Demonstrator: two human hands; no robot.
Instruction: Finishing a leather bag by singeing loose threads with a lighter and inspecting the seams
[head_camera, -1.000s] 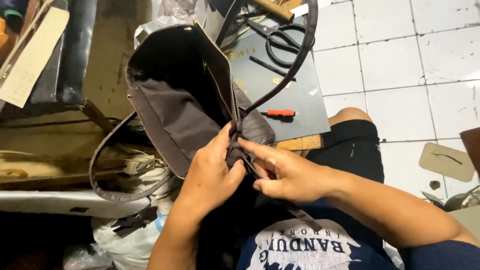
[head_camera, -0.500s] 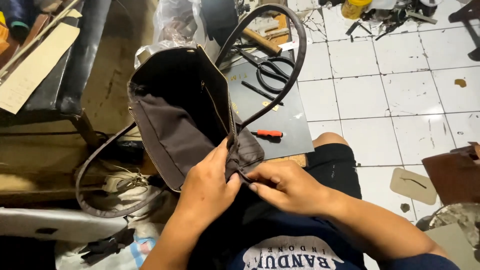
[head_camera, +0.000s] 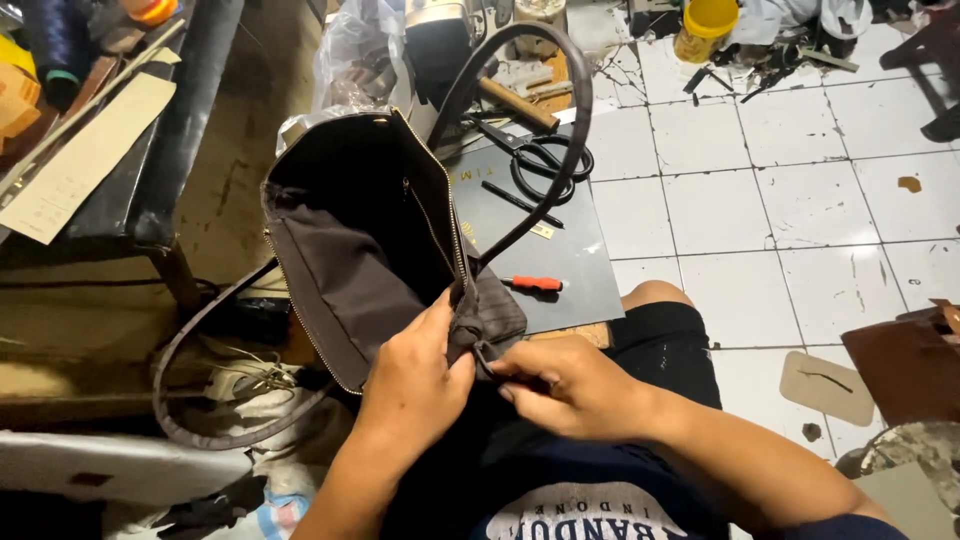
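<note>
A dark brown handbag (head_camera: 360, 240) with an open zippered mouth rests on my lap, its two long straps (head_camera: 190, 400) looping out to the left and up over the top. My left hand (head_camera: 415, 385) grips the bag's side corner near the zipper end. My right hand (head_camera: 565, 385) pinches a small dark tab at that same corner, fingertips touching the left hand's. The bag's lining is visible inside.
A dark cutting mat (head_camera: 540, 250) lies on the white tiled floor with black scissors (head_camera: 545, 160), a red-handled tool (head_camera: 535, 284) and a hammer (head_camera: 515, 100). A yellow pot (head_camera: 705, 28) stands far back. Brown leather pieces (head_camera: 905, 365) lie right. A dark bench (head_camera: 150, 150) is left.
The view has tilted so the bag and hands sit lower in frame and more floor shows. Both hands stay on the bag's corner, the right one now pinching the tab.
</note>
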